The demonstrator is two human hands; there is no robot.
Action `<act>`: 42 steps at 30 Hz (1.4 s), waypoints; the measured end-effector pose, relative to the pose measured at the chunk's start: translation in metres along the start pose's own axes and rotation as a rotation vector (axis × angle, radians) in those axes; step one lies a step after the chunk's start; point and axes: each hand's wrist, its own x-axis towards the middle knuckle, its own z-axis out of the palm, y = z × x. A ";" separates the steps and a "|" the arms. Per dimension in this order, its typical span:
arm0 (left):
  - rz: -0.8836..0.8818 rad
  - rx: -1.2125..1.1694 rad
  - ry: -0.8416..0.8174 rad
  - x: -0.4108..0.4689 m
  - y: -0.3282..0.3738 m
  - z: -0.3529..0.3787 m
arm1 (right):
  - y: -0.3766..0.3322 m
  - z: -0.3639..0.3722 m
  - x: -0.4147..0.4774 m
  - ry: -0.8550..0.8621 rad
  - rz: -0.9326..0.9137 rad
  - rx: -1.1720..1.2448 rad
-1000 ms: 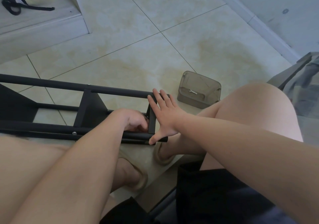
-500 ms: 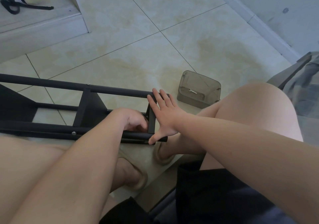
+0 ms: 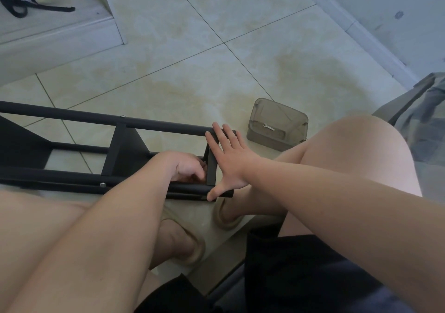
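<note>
Right hand (image 3: 231, 165): fingers (image 3: 218, 132) straight and spread, flat against the short end bar (image 3: 211, 168) of the black metal tube frame (image 3: 156, 126). The thumb is down on the lower tube. It is pressing, not gripping.

Left hand (image 3: 185, 168) is inside the frame, just beside that same end bar, with its fingers curled in toward the bar. I can't tell whether they pinch a fastener or a tool, because the hand itself hides it.

The frame lies on its side on the pale tiled floor (image 3: 192, 66), in front of the knees. The long tubes run off to the left edge, and the end bar is the part nearest the hands.

My read on handling:
- It is rigid painted steel tube, smooth, so it is a bit slick under a flat palm.
- It is long and moderately heavy, and likely to slide or swing on the tile if pushed off-centre.
- It is not fragile.
- The best hold, I'd say, is wrapped round a tube close to a joint, or round the end bar, not on the flat panel edges.

A silver screw head (image 3: 103, 184) shows on the near tube. To the right of the frame end, near but apart from it, a grey-brown plastic box (image 3: 289, 139) sits on the floor with a small silver wrench (image 3: 267, 126) inside. A beige slipper (image 3: 226, 218) is below the frame end.
</note>
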 end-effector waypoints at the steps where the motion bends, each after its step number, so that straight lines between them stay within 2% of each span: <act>1: -0.014 -0.013 -0.009 0.000 -0.001 0.000 | 0.000 0.000 0.000 0.000 0.000 -0.002; 6: -0.100 0.015 -0.022 -0.006 0.003 -0.001 | 0.000 0.000 0.001 -0.003 -0.001 -0.008; 21: -0.084 0.078 0.048 -0.009 0.010 0.000 | -0.001 0.000 0.000 -0.011 -0.001 0.004; 25: -0.090 0.058 0.015 -0.007 0.007 0.000 | 0.000 -0.001 0.000 -0.013 -0.004 0.008; 31: -0.085 -0.059 -0.139 -0.005 0.001 -0.001 | -0.001 -0.001 0.001 -0.014 -0.005 0.005; 35: -0.098 -0.052 -0.196 -0.005 0.004 -0.002 | -0.001 -0.001 0.000 -0.015 -0.007 0.011; 42: -0.062 -0.039 -0.133 0.002 0.002 -0.003 | 0.001 0.000 0.003 -0.015 -0.009 0.002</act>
